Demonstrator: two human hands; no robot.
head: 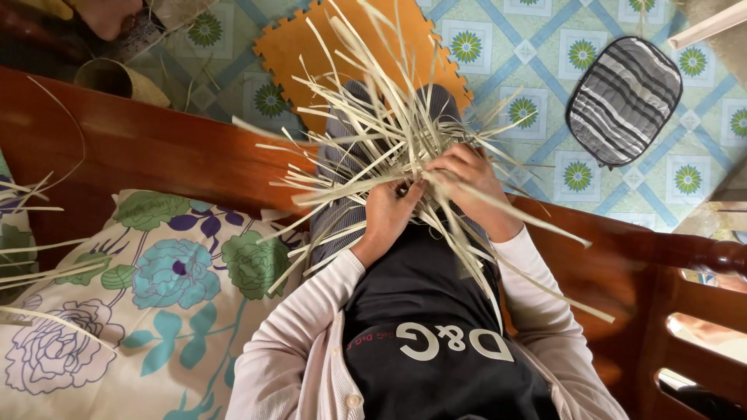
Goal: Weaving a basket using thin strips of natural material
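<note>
A tangled bundle of pale straw strips (373, 132) rests on my lap, its loose ends fanning out in every direction. My left hand (389, 211) grips strips at the bundle's middle, fingers curled shut around them. My right hand (467, 180) lies beside it, fingers closed over a few strips that trail down to the right. Both hands touch at the centre of the weave. My sleeves are pale pink and my top is dark.
I sit on a wooden bench (140, 148) with a floral cushion (156, 288) on my left. An orange foam mat (342, 39), a striped grey pad (622, 97) and a small woven basket (117, 78) lie on the tiled floor (529, 62).
</note>
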